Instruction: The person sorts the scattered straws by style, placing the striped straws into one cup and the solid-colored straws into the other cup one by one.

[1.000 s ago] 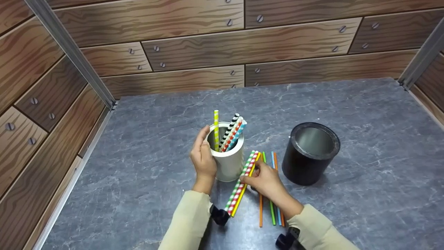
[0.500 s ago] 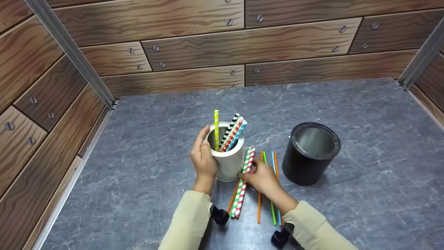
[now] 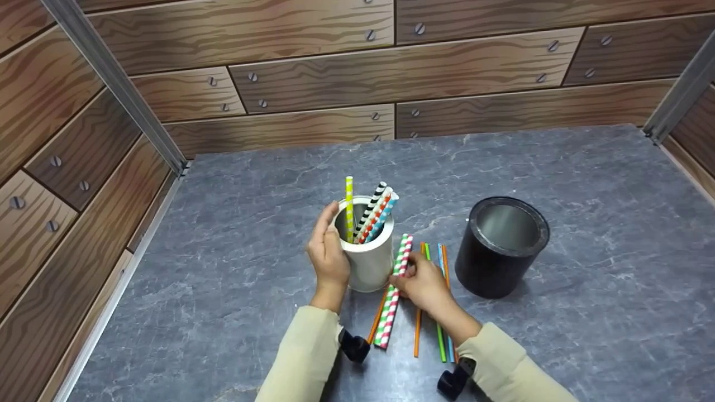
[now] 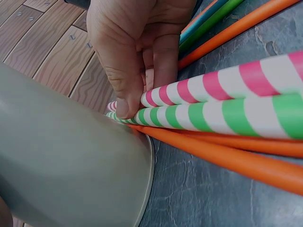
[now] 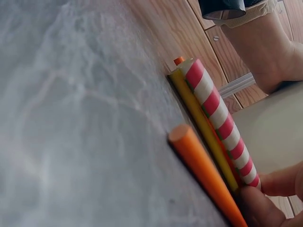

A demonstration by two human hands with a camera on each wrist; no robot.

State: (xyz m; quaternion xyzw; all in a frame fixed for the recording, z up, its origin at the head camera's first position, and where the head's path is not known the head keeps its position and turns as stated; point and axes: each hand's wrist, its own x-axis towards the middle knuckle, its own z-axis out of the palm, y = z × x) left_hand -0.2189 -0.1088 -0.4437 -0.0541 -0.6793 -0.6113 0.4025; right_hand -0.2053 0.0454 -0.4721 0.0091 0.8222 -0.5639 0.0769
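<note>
My left hand (image 3: 329,257) holds the left side of a white can (image 3: 370,268), in which several patterned paper straws (image 3: 373,218) stand. Just right of this can, my right hand (image 3: 424,286) pinches two striped straws between thumb and fingers. One is pink and white (image 4: 218,85), the other green and white (image 4: 236,116), side by side. Beneath them lie orange straws (image 4: 208,149) in the left wrist view. A yellow straw (image 5: 201,120) shows under the striped pair in the right wrist view; the pair mostly hides it in the head view.
Right of my right hand lie loose orange (image 3: 417,335), green (image 3: 440,340) and blue (image 3: 450,346) straws on the grey marbled table (image 3: 251,223). A black can (image 3: 491,273) stands further right, its inside visible. Wood-patterned walls (image 3: 313,84) enclose the back and sides.
My right hand has shifted slightly left with the striped straws, now steeper and against the white can's side. The yellow straw has gone from view beneath them; an orange one shows at their left.
</note>
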